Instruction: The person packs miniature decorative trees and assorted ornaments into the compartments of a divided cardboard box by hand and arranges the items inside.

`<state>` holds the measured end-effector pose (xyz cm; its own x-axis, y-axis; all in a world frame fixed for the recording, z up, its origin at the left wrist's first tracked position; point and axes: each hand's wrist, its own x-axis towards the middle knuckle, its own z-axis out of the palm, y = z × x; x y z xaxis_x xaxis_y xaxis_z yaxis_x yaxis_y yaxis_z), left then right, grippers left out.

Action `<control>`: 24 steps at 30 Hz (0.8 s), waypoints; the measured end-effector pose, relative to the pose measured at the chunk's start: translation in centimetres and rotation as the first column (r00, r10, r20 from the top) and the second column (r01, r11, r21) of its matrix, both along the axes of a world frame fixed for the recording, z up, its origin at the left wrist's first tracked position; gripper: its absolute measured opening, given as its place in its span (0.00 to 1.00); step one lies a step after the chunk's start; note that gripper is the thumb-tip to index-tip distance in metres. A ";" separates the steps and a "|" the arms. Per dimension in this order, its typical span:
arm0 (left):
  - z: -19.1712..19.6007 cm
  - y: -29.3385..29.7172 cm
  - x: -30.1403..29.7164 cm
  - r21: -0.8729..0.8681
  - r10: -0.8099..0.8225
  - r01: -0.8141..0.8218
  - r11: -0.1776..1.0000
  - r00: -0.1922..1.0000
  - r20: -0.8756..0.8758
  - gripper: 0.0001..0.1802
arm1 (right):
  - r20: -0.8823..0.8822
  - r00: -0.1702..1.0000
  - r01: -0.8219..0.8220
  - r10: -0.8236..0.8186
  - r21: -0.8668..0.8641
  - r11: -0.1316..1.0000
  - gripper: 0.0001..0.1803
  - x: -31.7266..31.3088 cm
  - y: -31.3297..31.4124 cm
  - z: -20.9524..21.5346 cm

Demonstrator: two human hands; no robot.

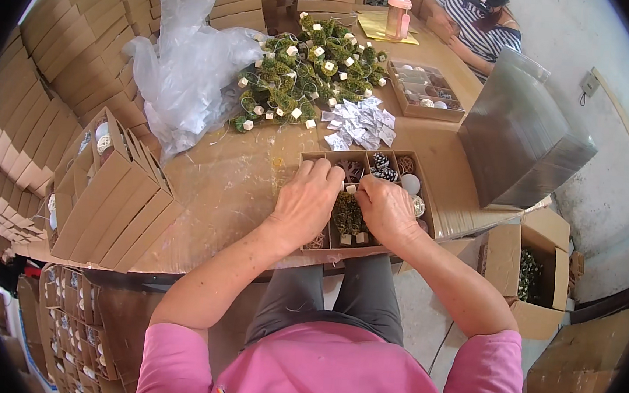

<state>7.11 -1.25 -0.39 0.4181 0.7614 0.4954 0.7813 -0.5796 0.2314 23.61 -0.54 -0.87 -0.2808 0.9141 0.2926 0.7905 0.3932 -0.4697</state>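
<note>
A divided cardboard box lies on the table in front of me. In its middle compartment sits a bundle of green moss garland with small pale wooden cubes. At the bundle's left edge my left hand is closed, its fingers curled down and hiding what they hold. Over the right edge, beside a pale cube, my right hand is closed too, the fingertips pinched out of sight. Around them, other compartments contain a pine cone, a brown twig ball and a white ball.
Beyond the box lie small white packets, a heap of moss garlands and a clear plastic bag. Stacked filled boxes stand left, a wrapped block right. Another person sits at the far right.
</note>
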 end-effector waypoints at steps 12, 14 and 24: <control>0.2 -2.7 0.3 0.000 -0.297 0.300 0.954 0.944 -0.142 0.18 | 0.218 0.969 -0.153 0.119 0.148 0.977 0.03 1.2 -0.7 -0.2; -0.6 -3.9 0.5 -0.032 -0.348 0.347 0.937 0.937 -0.039 0.21 | 0.222 0.966 -0.159 0.130 0.117 0.980 0.02 1.4 -0.3 -0.1; -0.3 -4.3 0.4 -0.103 -0.276 0.263 0.959 0.950 -0.146 0.25 | 0.405 0.914 0.110 -0.030 -0.174 0.979 0.15 4.2 13.3 2.1</control>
<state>7.50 -5.55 -0.73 0.6810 0.6444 0.3477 0.6288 -0.7580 0.1732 27.78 12.75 1.19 -0.2709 0.9626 -0.0103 0.9491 0.2653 -0.1696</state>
